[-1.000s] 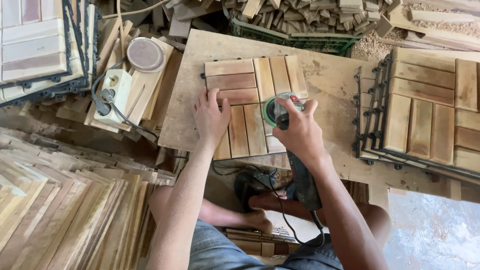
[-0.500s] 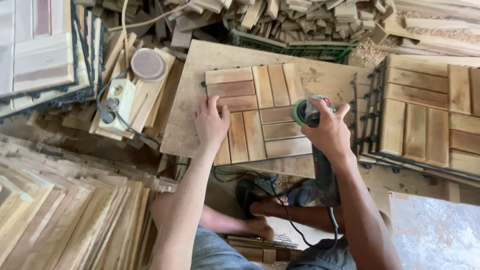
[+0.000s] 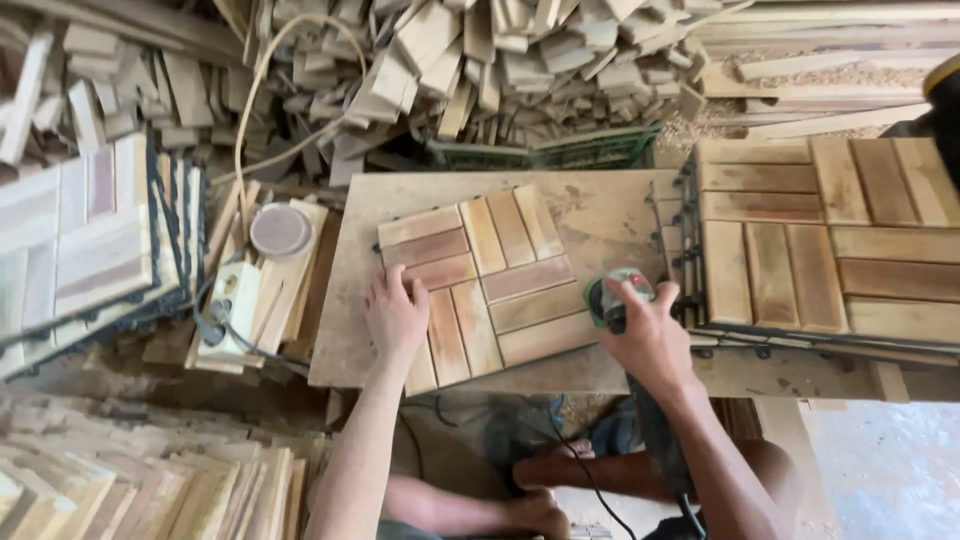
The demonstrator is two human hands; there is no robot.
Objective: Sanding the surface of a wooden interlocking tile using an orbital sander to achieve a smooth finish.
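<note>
Rightward off the slats since half a second before, the right hand (image 3: 648, 340) gripped a green-headed power sander (image 3: 618, 297) at the wooden deck tile's (image 3: 490, 280) right edge. Left hand (image 3: 397, 318) lay flat, pinning the tile's near-left corner on the plywood bench (image 3: 600, 215). Sanding looked well along; finished tiles (image 3: 820, 240) sat stacked just right.

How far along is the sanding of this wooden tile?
Done: cannot tell which slats are already sanded. In hand: left hand presses the wooden slat tile on the work board; right hand holds the grinder just off its right edge. Left: not visible; tile stack lies beside.
</note>
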